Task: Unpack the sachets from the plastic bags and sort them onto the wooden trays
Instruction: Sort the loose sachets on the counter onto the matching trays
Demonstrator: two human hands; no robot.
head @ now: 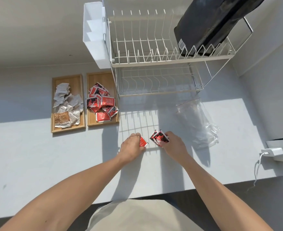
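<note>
Both gripping: left hand (132, 146) red sachet (143, 142), right hand (173, 145) sachet bunch (159, 137); print unreadable.

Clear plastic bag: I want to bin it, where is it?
The clear plastic bag lies on the counter, just right of the right hand, below the dish rack.

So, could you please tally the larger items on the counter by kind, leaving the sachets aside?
Rectangular wooden trays: 2
Clear empty plastic bag: 1
White two-tier wire dish rack: 1
White plug-in charger: 1
Total: 5
</note>
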